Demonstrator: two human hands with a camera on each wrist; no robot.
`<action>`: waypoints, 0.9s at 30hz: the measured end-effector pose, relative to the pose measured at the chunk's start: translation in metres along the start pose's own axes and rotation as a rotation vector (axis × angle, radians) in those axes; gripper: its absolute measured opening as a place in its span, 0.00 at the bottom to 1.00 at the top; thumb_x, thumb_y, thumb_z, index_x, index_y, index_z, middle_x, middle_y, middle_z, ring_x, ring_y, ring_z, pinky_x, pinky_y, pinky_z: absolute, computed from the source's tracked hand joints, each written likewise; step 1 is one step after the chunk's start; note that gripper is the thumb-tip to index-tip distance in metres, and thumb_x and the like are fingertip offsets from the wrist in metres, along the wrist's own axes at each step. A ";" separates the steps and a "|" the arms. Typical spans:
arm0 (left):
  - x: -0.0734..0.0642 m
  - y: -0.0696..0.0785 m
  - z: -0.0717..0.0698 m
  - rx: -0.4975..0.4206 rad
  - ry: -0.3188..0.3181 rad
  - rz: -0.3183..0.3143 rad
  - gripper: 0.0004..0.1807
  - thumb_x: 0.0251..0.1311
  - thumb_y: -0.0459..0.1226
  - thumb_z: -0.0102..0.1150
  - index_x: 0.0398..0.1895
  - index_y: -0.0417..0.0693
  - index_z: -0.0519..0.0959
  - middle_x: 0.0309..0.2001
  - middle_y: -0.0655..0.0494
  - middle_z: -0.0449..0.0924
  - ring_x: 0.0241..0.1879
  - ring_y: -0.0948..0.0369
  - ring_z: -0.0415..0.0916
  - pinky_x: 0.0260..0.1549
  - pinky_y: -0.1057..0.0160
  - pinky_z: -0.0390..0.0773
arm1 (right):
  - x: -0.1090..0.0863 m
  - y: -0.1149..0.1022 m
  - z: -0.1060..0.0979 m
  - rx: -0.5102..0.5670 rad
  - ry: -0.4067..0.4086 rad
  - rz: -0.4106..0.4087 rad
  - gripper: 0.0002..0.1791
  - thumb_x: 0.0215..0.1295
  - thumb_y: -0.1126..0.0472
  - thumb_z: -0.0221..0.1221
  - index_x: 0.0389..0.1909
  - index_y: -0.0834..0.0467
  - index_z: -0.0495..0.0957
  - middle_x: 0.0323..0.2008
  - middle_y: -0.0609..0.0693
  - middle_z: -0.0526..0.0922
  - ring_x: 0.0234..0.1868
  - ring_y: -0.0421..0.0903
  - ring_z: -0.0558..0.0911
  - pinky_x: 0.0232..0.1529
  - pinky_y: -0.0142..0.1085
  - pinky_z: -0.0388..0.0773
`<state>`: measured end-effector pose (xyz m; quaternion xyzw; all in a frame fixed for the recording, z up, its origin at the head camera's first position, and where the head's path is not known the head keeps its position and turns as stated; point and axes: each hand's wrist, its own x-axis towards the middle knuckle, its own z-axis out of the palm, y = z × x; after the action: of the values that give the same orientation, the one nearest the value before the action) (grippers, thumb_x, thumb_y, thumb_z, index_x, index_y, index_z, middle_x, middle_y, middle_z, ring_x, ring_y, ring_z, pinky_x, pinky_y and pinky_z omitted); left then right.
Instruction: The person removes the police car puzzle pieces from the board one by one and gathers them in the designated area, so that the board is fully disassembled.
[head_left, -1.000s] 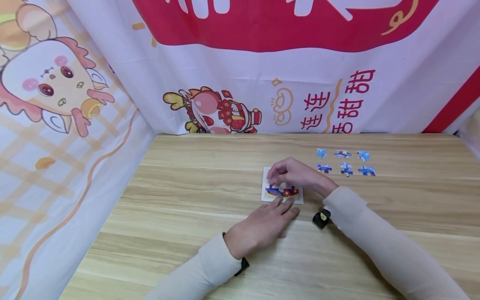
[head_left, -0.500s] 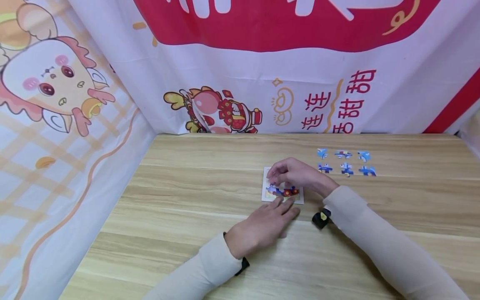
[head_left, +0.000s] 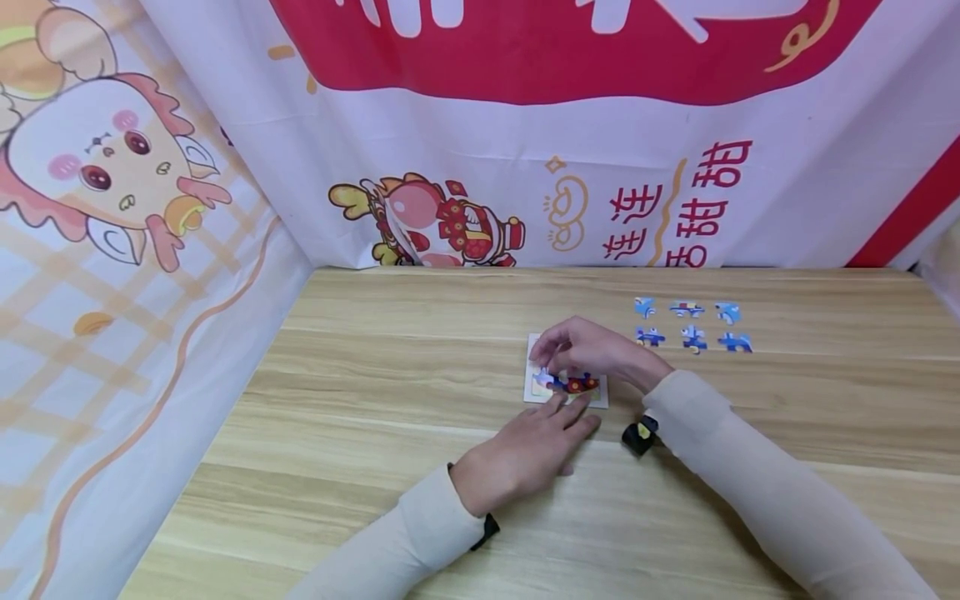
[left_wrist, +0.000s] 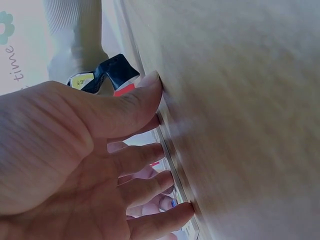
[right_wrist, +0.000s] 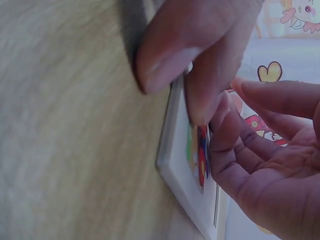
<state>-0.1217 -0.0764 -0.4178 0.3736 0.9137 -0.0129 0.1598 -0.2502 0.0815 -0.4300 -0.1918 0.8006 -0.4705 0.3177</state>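
A small white jigsaw board (head_left: 528, 393) lies on the table with red and blue puzzle pieces (head_left: 579, 385) along its near side. My right hand (head_left: 596, 348) is over the board, fingers curled, pinching a pale-shining blue jigsaw piece (head_left: 542, 379) at the left of that row; the fingers partly cover it. My left hand (head_left: 517, 458) rests flat in front, with index and middle fingertips at the board's near edge. In the left wrist view its fingers (left_wrist: 145, 187) are spread and extended. The board's rim (right_wrist: 175, 140) shows in the right wrist view, beneath both hands' fingertips.
Several loose blue jigsaw pieces (head_left: 735, 342) lie in two rows behind and right of the board. A printed cloth (head_left: 480, 142) hangs along the table's back edge, another down the left side. A black strap (head_left: 640, 436) sits at the right wrist.
The left piece in the near row has turned from dark blue to pale and shiny. My right hand has shifted slightly left; the left hand stays in place.
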 end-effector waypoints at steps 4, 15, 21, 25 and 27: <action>-0.001 0.000 0.000 -0.002 0.009 0.007 0.36 0.74 0.45 0.59 0.82 0.53 0.61 0.85 0.49 0.52 0.83 0.45 0.51 0.78 0.50 0.64 | 0.002 -0.001 0.000 -0.046 -0.019 -0.007 0.14 0.68 0.73 0.59 0.51 0.63 0.86 0.47 0.57 0.87 0.45 0.47 0.82 0.49 0.36 0.79; -0.001 0.000 -0.001 -0.017 0.002 0.005 0.36 0.74 0.45 0.60 0.82 0.53 0.61 0.85 0.50 0.52 0.83 0.47 0.51 0.78 0.50 0.65 | 0.005 0.000 0.001 -0.087 -0.041 -0.010 0.14 0.69 0.74 0.57 0.47 0.62 0.89 0.42 0.54 0.89 0.40 0.44 0.81 0.48 0.34 0.77; 0.000 0.000 -0.001 0.008 0.006 0.005 0.35 0.74 0.46 0.60 0.81 0.54 0.62 0.84 0.51 0.54 0.83 0.48 0.54 0.76 0.52 0.67 | 0.004 0.000 0.001 -0.085 -0.049 -0.013 0.14 0.69 0.74 0.58 0.47 0.61 0.89 0.43 0.53 0.89 0.43 0.45 0.82 0.52 0.36 0.77; -0.001 0.000 -0.002 0.021 0.013 0.008 0.35 0.74 0.46 0.60 0.81 0.54 0.62 0.84 0.52 0.54 0.82 0.49 0.55 0.76 0.52 0.68 | 0.004 -0.001 0.001 -0.081 -0.066 -0.038 0.13 0.68 0.75 0.59 0.47 0.62 0.88 0.44 0.54 0.89 0.43 0.45 0.82 0.52 0.36 0.78; -0.001 0.001 -0.002 0.025 0.015 0.009 0.36 0.74 0.46 0.60 0.81 0.54 0.62 0.84 0.52 0.54 0.82 0.48 0.55 0.76 0.52 0.68 | 0.004 -0.001 0.002 -0.079 -0.073 -0.048 0.14 0.67 0.76 0.59 0.47 0.62 0.88 0.44 0.54 0.89 0.42 0.46 0.82 0.51 0.36 0.78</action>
<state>-0.1212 -0.0764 -0.4157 0.3797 0.9129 -0.0210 0.1484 -0.2518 0.0779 -0.4311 -0.2404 0.8015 -0.4389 0.3273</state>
